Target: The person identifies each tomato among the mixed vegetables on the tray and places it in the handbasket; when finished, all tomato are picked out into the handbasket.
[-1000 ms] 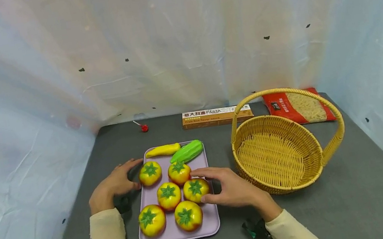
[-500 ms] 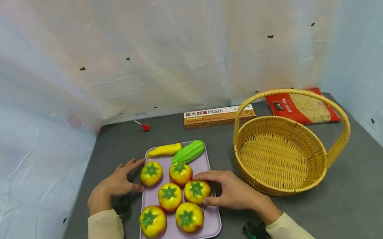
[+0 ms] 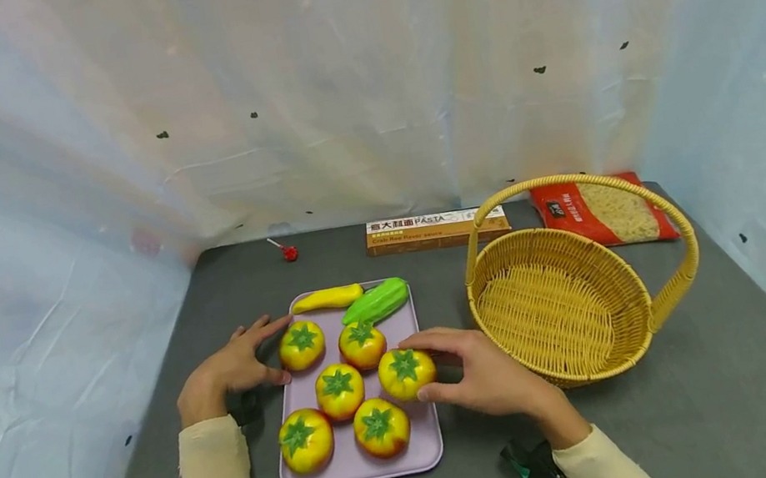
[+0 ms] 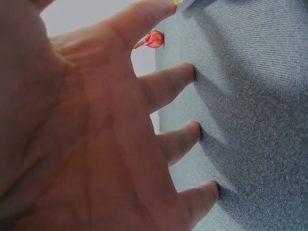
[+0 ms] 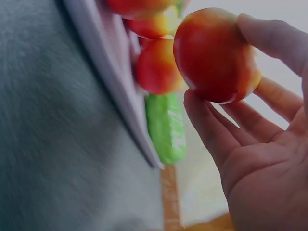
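Observation:
My right hand (image 3: 477, 371) grips a yellow-and-red tomato (image 3: 407, 374) with a green leafy top between thumb and fingers. In the right wrist view this tomato (image 5: 216, 55) is lifted above the tray. On the lilac tray (image 3: 350, 474) lie several more such tomatoes (image 3: 339, 392), a yellow pepper (image 3: 327, 299) and a green cucumber (image 3: 376, 302). My left hand (image 3: 233, 370) is spread at the tray's left edge, thumb and index finger at the rim. The left wrist view shows the other fingertips (image 4: 185, 74) of that hand resting on the grey tabletop.
A yellow wicker basket (image 3: 640, 344) with a tall handle stands right of the tray. Behind it lies a red pasta bag (image 3: 602, 212). A pasta box (image 3: 435, 230) and a red lollipop (image 3: 289, 252) lie along the table's back edge, before a pale curtain (image 3: 346, 110).
My right hand has taken hold of the right-hand tomato, raised it off the tray and moved it slightly right. My left hand has stayed at the tray's edge.

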Demonstrator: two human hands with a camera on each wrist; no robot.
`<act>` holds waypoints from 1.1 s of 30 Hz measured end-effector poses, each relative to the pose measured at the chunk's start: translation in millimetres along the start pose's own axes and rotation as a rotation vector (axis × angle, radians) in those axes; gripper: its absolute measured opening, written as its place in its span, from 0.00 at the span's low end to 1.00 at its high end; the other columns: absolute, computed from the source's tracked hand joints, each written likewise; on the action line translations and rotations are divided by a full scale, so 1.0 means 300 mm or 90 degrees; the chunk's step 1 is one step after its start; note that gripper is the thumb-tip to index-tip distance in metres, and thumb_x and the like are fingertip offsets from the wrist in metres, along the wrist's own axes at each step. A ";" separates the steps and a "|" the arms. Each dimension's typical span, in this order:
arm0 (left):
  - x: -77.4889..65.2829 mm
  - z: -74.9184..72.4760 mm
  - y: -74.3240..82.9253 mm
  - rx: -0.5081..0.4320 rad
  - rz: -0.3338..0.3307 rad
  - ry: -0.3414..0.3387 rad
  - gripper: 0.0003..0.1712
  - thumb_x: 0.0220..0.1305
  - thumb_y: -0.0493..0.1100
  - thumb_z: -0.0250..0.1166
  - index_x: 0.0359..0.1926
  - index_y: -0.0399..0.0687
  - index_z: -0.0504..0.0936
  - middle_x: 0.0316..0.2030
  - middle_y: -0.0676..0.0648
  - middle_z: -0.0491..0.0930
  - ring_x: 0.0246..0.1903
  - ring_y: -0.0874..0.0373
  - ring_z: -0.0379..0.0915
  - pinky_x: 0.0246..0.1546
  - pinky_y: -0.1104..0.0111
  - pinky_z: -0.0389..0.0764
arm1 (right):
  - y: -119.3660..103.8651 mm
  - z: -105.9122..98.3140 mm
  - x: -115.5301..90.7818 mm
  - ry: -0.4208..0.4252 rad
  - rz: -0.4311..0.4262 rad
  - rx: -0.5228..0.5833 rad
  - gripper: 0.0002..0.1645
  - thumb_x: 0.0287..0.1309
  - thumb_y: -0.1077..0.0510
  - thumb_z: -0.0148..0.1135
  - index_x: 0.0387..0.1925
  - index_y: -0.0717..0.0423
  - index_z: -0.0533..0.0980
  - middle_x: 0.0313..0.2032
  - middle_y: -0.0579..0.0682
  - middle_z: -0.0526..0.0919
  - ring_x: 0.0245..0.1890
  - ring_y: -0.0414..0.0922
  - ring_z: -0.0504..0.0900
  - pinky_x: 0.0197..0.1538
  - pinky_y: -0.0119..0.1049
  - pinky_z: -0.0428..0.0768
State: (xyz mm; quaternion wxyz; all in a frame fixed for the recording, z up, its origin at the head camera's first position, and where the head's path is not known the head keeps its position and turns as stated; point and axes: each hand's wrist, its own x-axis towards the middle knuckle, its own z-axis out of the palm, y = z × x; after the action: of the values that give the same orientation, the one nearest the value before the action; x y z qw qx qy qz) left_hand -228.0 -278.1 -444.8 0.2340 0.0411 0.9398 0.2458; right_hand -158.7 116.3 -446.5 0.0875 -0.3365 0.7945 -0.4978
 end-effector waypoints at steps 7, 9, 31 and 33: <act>-0.005 -0.003 0.001 0.005 0.007 -0.005 0.56 0.52 0.54 0.78 0.78 0.69 0.57 0.80 0.38 0.40 0.76 0.26 0.27 0.60 0.20 0.41 | -0.039 -0.135 -0.122 0.078 -0.001 0.015 0.35 0.59 0.54 0.73 0.67 0.41 0.72 0.65 0.44 0.75 0.60 0.43 0.79 0.60 0.35 0.80; -0.006 -0.003 0.003 0.004 0.005 -0.005 0.56 0.51 0.54 0.78 0.78 0.69 0.57 0.80 0.38 0.40 0.76 0.26 0.27 0.60 0.20 0.41 | -0.041 -0.182 -0.169 0.105 0.014 0.006 0.36 0.58 0.56 0.73 0.68 0.42 0.72 0.66 0.44 0.74 0.59 0.44 0.79 0.60 0.33 0.80; -0.009 -0.005 0.008 -0.001 0.004 0.002 0.56 0.51 0.55 0.78 0.78 0.69 0.57 0.80 0.38 0.40 0.76 0.26 0.27 0.61 0.21 0.42 | 0.058 -0.346 -0.160 0.210 0.106 -0.015 0.33 0.59 0.53 0.72 0.66 0.42 0.73 0.63 0.48 0.77 0.59 0.44 0.81 0.56 0.27 0.80; -0.007 -0.002 0.007 -0.003 0.006 0.003 0.56 0.51 0.54 0.78 0.78 0.69 0.57 0.80 0.38 0.40 0.76 0.27 0.27 0.61 0.21 0.42 | 0.067 -0.343 -0.143 0.215 0.129 -0.013 0.33 0.59 0.51 0.72 0.66 0.42 0.74 0.63 0.50 0.77 0.59 0.47 0.81 0.54 0.27 0.81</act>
State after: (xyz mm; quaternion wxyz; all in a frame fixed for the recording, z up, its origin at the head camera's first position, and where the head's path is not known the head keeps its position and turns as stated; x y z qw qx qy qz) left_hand -226.5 -277.0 -442.4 0.2307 0.0443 0.9395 0.2492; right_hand -184.0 223.8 -421.6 -0.0012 -0.1674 0.8327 -0.5277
